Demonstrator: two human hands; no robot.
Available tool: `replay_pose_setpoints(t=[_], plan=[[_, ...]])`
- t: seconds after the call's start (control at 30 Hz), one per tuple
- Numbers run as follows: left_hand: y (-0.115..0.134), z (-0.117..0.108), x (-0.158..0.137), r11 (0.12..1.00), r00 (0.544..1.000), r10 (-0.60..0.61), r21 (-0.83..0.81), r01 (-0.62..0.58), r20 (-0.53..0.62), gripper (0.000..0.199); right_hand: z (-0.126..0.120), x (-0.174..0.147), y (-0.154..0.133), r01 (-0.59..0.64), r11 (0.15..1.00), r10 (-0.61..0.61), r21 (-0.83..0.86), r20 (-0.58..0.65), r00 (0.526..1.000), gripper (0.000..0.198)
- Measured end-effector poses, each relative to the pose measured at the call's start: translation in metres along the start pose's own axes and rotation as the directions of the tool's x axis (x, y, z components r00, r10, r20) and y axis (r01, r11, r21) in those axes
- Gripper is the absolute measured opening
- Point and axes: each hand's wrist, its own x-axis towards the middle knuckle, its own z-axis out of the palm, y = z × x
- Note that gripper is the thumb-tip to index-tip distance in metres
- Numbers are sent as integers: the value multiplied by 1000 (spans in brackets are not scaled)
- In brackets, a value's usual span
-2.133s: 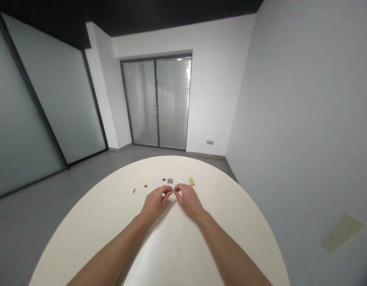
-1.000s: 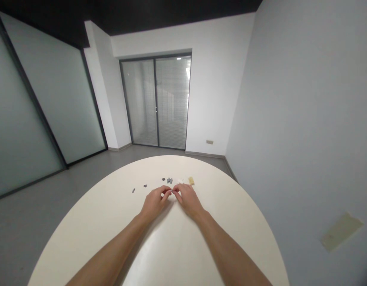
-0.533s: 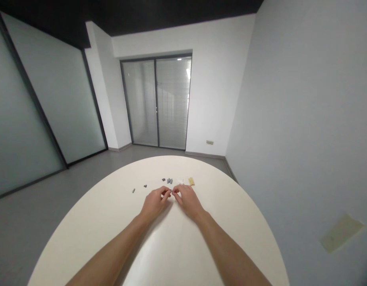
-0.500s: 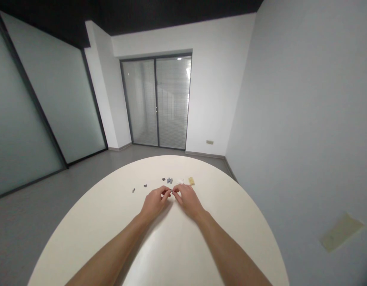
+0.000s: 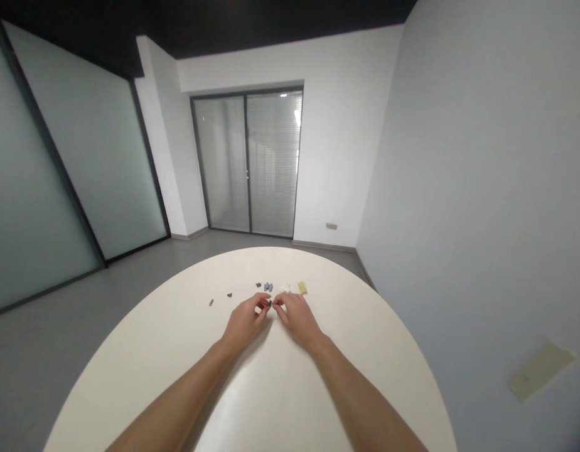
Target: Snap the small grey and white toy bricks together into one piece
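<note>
Both my hands meet over the round white table (image 5: 167, 351), fingertips almost touching. A small dark piece (image 5: 270, 303), too small to name, sits between them. My left hand (image 5: 245, 317) pinches it from the left with thumb and fingers. From the other side, the fingertips of my right hand (image 5: 295, 316) close on the piece as well. Just beyond the hands lie some blue-grey pieces (image 5: 268, 287) and a small dark piece (image 5: 258, 285). White bits (image 5: 285, 288) lie past my right fingers, with a yellow piece (image 5: 302, 287) to their right.
Left of my hands, a dark bit (image 5: 229, 295) and a small grey piece (image 5: 211, 302) lie apart on the table. A white wall (image 5: 459, 188) rises close on the right. Glass doors (image 5: 271, 163) stand across the room, and frosted panels (image 5: 83, 138) on the left.
My left fingers have opened out slightly around the dark piece, and more of it shows. The hands and the pieces on the table otherwise keep their places.
</note>
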Motion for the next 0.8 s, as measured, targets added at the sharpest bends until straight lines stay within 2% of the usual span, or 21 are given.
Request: replay_pose_setpoints(t=[0.8], plan=[[1, -3, 0, 1000, 1000, 0, 20, 0, 29, 29, -2, 0, -3, -20, 1000, 20, 19, 10, 1000, 5]])
